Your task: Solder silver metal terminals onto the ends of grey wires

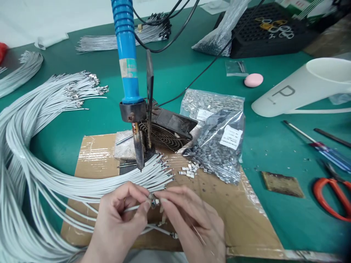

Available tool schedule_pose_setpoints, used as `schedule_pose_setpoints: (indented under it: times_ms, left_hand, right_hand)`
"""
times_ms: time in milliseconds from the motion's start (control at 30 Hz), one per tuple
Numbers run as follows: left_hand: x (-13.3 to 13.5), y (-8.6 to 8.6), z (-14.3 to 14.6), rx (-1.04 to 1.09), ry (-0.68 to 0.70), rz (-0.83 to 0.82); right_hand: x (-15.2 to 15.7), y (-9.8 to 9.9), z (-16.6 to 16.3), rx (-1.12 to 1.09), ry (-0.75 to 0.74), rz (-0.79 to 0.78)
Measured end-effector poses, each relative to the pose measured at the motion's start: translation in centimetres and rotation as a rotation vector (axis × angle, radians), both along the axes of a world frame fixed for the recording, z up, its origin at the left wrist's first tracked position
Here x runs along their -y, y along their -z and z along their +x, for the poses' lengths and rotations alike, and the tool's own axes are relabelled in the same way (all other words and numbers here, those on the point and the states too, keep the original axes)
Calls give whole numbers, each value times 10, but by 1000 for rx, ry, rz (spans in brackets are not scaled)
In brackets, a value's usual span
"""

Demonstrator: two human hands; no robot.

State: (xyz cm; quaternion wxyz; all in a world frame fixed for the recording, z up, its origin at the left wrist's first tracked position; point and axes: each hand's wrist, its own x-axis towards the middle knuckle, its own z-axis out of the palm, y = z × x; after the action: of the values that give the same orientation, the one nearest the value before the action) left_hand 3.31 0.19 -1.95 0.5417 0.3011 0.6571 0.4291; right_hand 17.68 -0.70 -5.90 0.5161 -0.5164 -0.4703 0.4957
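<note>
My left hand [120, 215] is closed in a pinch on a white cable [131, 208], close to its end. Fingertips of my right hand [194, 219] meet it there, pinching a small white and metallic connector [155, 202] at the cable's tip. Its exact form is partly hidden by the fingers. Thin strands, too fine to identify, run across the right palm. Below the hands, another cable end with a metal tip [173, 235] lies on the cardboard [246, 233]. Just above them, a blue-handled soldering iron [128, 80] points downward over a fan of white cables [148, 173].
A small fan [167, 131] stands behind the iron's tip. Loose connector pieces [189, 170] lie beside bags of small parts [214, 146]. On the right are a white jug [298, 87], a screwdriver [326, 149] and red-handled scissors [329, 197]. Bundled cables [24, 153] fill the left.
</note>
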Motion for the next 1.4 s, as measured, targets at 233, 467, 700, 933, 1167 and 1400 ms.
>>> schedule_pose_setpoints:
  times_ms: [233,467,700,933,1167,1400]
  left_hand:
    - [-6,14,-14,-25,66,54]
    - [-13,23,-24,2,13,106]
    - [-21,17,-25,24,-18,84]
    - [-30,11,-22,90,-38,82]
    - [-36,7,-23,69,-20,90]
    - [-40,7,-22,74,-27,81]
  right_hand:
    - [6,10,2,248,80,-29]
    - [-13,7,7,402,-54,166]
    - [-17,1,-2,299,-83,138]
    - [-17,-5,-21,153,85,42]
    - [-22,-11,-19,115,79,17]
    - [-24,-13,-16,61,80,-8]
